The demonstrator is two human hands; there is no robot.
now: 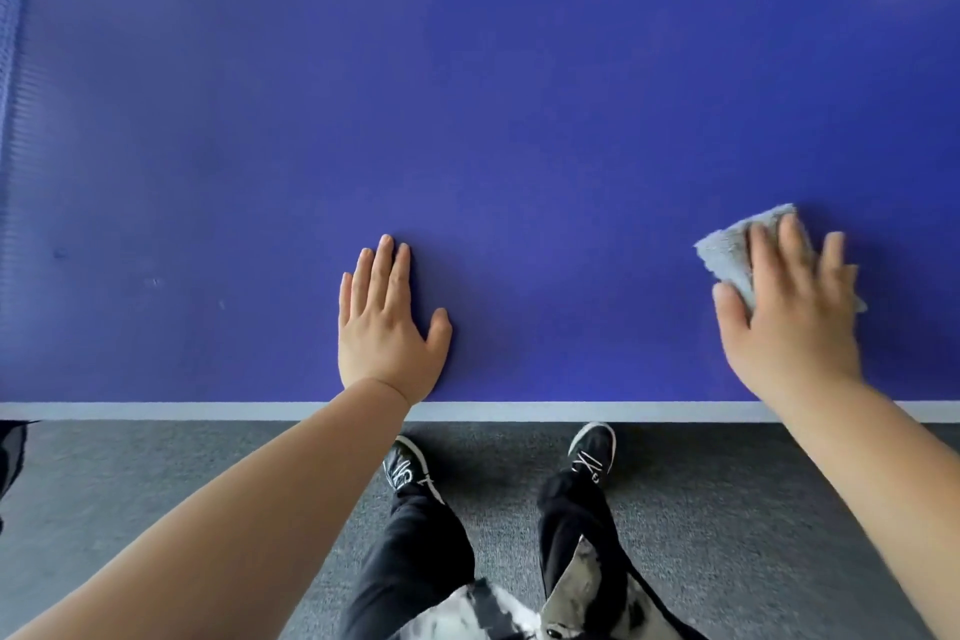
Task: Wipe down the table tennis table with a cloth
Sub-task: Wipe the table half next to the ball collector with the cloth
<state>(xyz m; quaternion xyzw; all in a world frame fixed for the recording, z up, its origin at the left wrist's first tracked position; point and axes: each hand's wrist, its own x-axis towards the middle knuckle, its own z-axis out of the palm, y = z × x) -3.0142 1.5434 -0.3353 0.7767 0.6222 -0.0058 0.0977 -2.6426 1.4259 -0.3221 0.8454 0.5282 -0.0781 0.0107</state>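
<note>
Right hand (789, 312), fingers spread flat, presses the fluffy grey cloth (727, 250) on the matte blue counter (519, 94), near right. Cloth partly hidden under the slightly blurred fingers. Left hand (387, 327) flat, empty, near centre.

1. The surface (519, 94) is a deep blue matte top that fills the upper view, with a pale line (156, 411) along its near edge
2. A few small marks (60, 253) show on its left part
3. The left grip (387, 327) lies palm down on it, fingers straight and close together, just inside the near edge
4. A crumpled grey cloth (727, 250) lies well to the right, with the right grip (795, 317) pressed flat on top of it
5. Below the edge, the grey carpet floor (156, 483) carries two black shoes (595, 447)
</note>
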